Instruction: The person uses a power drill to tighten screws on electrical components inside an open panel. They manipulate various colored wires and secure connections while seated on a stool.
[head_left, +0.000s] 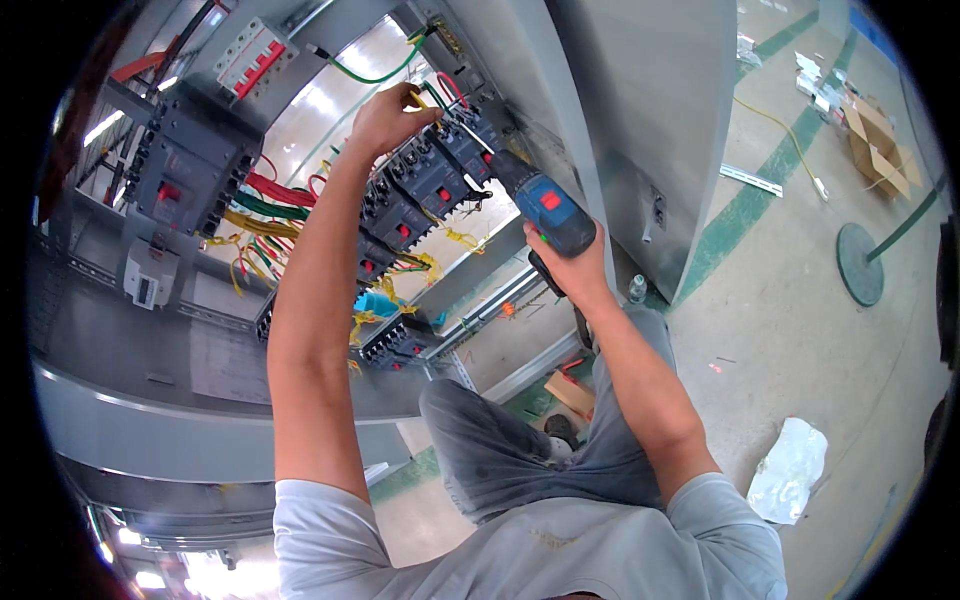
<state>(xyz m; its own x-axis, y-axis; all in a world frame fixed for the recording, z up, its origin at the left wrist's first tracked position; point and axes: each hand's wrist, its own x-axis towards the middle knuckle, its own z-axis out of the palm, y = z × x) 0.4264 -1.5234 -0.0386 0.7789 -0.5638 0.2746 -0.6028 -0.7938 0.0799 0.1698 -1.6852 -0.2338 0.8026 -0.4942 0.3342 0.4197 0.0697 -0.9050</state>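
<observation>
My right hand (pixel 574 262) is wrapped round the handle of a blue-and-black cordless drill (pixel 553 210). Its long, thin bit points up and left to the terminals of a circuit breaker (pixel 473 128) at the far end of a row. At that same end my left hand (pixel 392 118) is closed, thumb and fingers pinching a yellow wire (pixel 419 101). Just beside the fingers stand a green wire and a red wire (pixel 452 90). More dark grey breakers with red switches (pixel 436 187) follow along the row toward me, with yellow wires hanging from them.
A large breaker (pixel 168 180) with red, green and yellow cable bundles sits left in the grey cabinet. An open cabinet door (pixel 650 130) stands to the right. On the floor lie a cardboard box (pixel 875 150), a round stand base (pixel 858 263) and a white plastic sheet (pixel 790 470).
</observation>
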